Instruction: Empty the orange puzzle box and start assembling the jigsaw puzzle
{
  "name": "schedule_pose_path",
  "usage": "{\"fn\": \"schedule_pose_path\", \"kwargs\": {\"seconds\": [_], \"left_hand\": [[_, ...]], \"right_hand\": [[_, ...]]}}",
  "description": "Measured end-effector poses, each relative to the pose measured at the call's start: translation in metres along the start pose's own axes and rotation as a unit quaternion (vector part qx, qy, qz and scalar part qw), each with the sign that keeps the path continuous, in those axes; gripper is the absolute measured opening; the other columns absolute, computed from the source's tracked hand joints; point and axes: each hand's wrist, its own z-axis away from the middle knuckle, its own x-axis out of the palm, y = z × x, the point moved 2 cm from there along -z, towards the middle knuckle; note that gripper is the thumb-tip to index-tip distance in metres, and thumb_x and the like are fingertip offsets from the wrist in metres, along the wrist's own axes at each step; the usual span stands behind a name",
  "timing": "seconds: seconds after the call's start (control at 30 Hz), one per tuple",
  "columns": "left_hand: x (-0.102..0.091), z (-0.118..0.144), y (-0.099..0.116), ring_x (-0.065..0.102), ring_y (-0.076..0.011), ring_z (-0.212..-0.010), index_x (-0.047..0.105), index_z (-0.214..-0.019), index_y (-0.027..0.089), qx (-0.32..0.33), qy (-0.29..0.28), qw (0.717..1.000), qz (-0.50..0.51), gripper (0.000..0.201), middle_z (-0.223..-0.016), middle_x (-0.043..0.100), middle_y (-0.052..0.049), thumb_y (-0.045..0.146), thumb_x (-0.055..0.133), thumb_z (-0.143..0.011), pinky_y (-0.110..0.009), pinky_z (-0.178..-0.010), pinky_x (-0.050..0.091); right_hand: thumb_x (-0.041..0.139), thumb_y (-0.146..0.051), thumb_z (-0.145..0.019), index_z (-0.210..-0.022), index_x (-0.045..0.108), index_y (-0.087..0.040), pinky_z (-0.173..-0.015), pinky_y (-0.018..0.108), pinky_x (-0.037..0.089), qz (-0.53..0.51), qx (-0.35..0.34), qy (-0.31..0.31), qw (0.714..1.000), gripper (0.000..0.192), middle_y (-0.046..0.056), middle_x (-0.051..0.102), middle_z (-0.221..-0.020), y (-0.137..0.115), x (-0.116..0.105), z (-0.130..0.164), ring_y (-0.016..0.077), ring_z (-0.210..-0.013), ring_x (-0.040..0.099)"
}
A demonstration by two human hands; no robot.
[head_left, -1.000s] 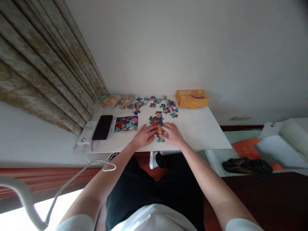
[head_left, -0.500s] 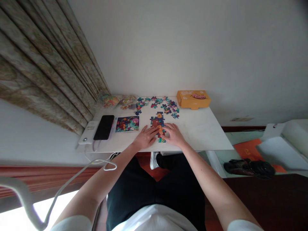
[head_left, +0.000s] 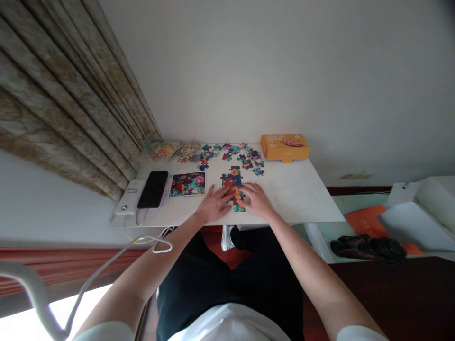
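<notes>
A partly joined jigsaw puzzle [head_left: 232,181], dark blue and brown with orange shapes, lies near the table's front edge. My left hand [head_left: 212,207] rests at its left side, fingers stretched out and apart, the tips over the puzzle's middle. From the right, my right hand [head_left: 259,203] curves its thumb and index finger around an orange puzzle piece [head_left: 240,193] at the puzzle's edge. My fingers partly cover the pieces there. Loose puzzle pieces [head_left: 249,158] are scattered behind the puzzle. Left of it lies a colourful picture card [head_left: 187,184].
A yellow box [head_left: 285,148] stands at the back right of the white table [head_left: 298,199]. Clear bags of pieces [head_left: 162,150] lie at the back left. A black phone [head_left: 152,189] sits over a white device [head_left: 126,199], with white cables [head_left: 106,269] trailing down.
Both hands stay at the puzzle with almost the same hold. The left fingers have shifted only slightly, and the whole view has moved a little.
</notes>
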Motion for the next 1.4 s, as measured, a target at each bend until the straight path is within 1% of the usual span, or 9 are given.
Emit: {"fn": "schedule_pose_path", "kwargs": {"seconds": [0.1,0.17,0.33,0.43,0.63,0.8,1.0,1.23,1.4], "left_hand": [[-0.001,0.001,-0.001,0.04,-0.0303,-0.154,0.054,-0.152,0.026,0.001,0.026,1.0,0.017,0.051,-0.162,0.049,-0.013,0.034,0.056,-0.102,-0.062,-0.128,0.023],[-0.002,0.003,-0.002,0.05,-0.0297,-0.146,0.057,-0.149,0.023,-0.004,0.069,0.997,0.028,0.048,-0.155,0.056,-0.014,0.031,0.056,-0.101,-0.057,-0.125,0.034],[-0.004,0.007,-0.002,0.068,-0.0279,-0.118,0.072,-0.125,0.02,0.013,0.114,0.993,0.02,0.03,-0.127,0.073,-0.013,0.026,0.056,-0.101,-0.052,-0.11,0.05],[-0.006,0.007,0.0,0.067,-0.0272,-0.117,0.072,-0.125,0.021,0.024,0.107,0.994,0.005,0.029,-0.123,0.073,-0.012,0.024,0.056,-0.1,-0.052,-0.113,0.048],[-0.004,0.005,0.0,0.052,-0.0313,-0.143,0.06,-0.146,0.02,0.013,0.057,0.998,-0.029,0.045,-0.153,0.057,-0.016,0.03,0.052,-0.102,-0.058,-0.122,0.037],[-0.003,0.005,0.001,0.05,-0.0277,-0.146,0.058,-0.149,0.025,0.001,0.024,0.999,-0.044,0.045,-0.152,0.06,-0.011,0.031,0.046,-0.106,-0.061,-0.129,0.022],[-0.001,0.002,0.002,0.039,-0.0272,-0.155,0.055,-0.152,0.025,0.014,-0.002,0.998,-0.055,0.048,-0.164,0.047,-0.011,0.04,0.043,-0.108,-0.058,-0.129,0.024],[0.001,0.001,0.001,0.039,-0.0269,-0.155,0.053,-0.155,0.026,0.034,-0.03,0.998,-0.041,0.05,-0.165,0.045,-0.009,0.041,0.041,-0.109,-0.058,-0.13,0.02],[-0.002,0.001,0.003,0.039,-0.0254,-0.155,0.054,-0.154,0.031,0.046,-0.017,0.998,-0.037,0.048,-0.165,0.045,-0.006,0.041,0.043,-0.108,-0.057,-0.131,0.019]], "right_hand": [[0.067,-0.045,-0.096,-0.125,0.071,-0.026,-0.118,0.057,0.039,0.001,0.0,0.0,1.0,0.035,0.013,0.065,-0.14,-0.001,-0.001,0.0,0.0316,-0.134,0.056],[0.068,-0.045,-0.096,-0.124,0.071,-0.025,-0.118,0.057,0.039,0.002,0.002,0.001,1.0,0.035,0.014,0.065,-0.14,-0.001,-0.002,0.0,0.0318,-0.133,0.057],[0.068,-0.045,-0.096,-0.124,0.071,-0.024,-0.118,0.055,0.039,0.003,0.0,-0.001,1.0,0.035,0.014,0.066,-0.138,-0.002,-0.002,0.0,0.0314,-0.133,0.057],[0.068,-0.045,-0.096,-0.123,0.072,-0.024,-0.118,0.055,0.038,0.0,0.003,0.001,1.0,0.035,0.013,0.066,-0.138,-0.002,-0.002,0.0,0.0312,-0.133,0.057],[0.068,-0.046,-0.096,-0.125,0.071,-0.025,-0.119,0.054,0.036,-0.006,0.006,-0.004,1.0,0.036,0.013,0.066,-0.14,-0.001,0.0,0.0,0.0306,-0.134,0.056],[0.067,-0.047,-0.097,-0.128,0.071,-0.026,-0.121,0.056,0.034,-0.002,0.007,-0.016,1.0,0.038,0.012,0.064,-0.143,-0.001,0.001,0.0,0.0306,-0.137,0.054],[0.068,-0.045,-0.096,-0.131,0.071,-0.026,-0.121,0.057,0.035,0.009,0.01,-0.023,1.0,0.04,0.013,0.063,-0.145,-0.004,-0.001,0.0,0.0313,-0.138,0.054],[0.067,-0.042,-0.098,-0.134,0.071,-0.028,-0.122,0.061,0.034,0.028,-0.015,-0.047,0.998,0.038,0.012,0.06,-0.15,-0.005,-0.005,0.006,0.0314,-0.14,0.052],[0.069,-0.039,-0.097,-0.127,0.074,-0.029,-0.119,0.059,0.038,0.012,-0.023,-0.039,0.999,0.032,0.012,0.064,-0.145,0.001,-0.011,0.012,0.0305,-0.135,0.057]]}}
